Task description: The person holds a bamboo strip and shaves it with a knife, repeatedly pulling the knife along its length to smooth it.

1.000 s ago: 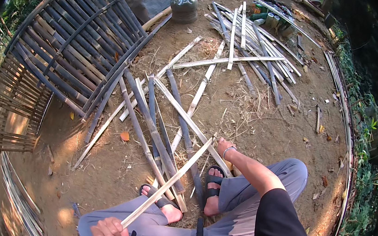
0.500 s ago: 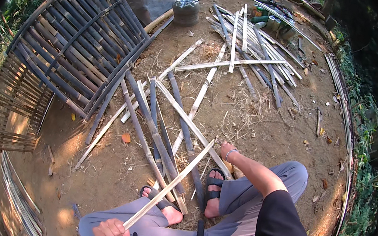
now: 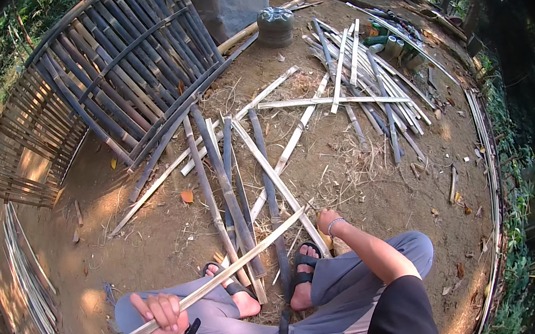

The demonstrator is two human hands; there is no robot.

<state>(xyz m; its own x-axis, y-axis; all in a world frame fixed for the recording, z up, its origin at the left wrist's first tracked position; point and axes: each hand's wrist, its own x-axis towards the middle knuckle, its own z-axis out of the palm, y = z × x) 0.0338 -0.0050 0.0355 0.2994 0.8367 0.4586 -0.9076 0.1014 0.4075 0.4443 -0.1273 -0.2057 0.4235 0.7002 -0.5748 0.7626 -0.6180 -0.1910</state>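
The left hand (image 3: 161, 316) is wrapped around a long, pale bamboo strip (image 3: 251, 251), with the thumb on one side and the fingers on the other. The strip slants up and away from this hand, across the space between the two hands. Its far tip is near the right hand (image 3: 327, 221). The right hand has its fingers curled in, but I cannot tell what is inside them. The two hands are well apart.

A black band (image 3: 188, 331) is around the left wrist, and a bracelet (image 3: 336, 222) is around the right wrist. Black sandals (image 3: 304, 270) are on the feet, which sit between the hands. The legs wear grey pants (image 3: 346, 288).

Ahead of the left hand, dark bamboo poles (image 3: 228, 192) lie across each other on the dirt. A flat, pale slat (image 3: 278, 185) lies near the right hand and runs away from it. Well ahead of the right hand is a messy pile of slats (image 3: 383, 81).

Far ahead of the left hand and off to its left, a big bamboo rack (image 3: 129, 52) leans at a tilt. To the left of the left hand, thin strips (image 3: 31, 275) lie in a bunch. An orange leaf (image 3: 187, 196) is on the ground ahead of the left hand.
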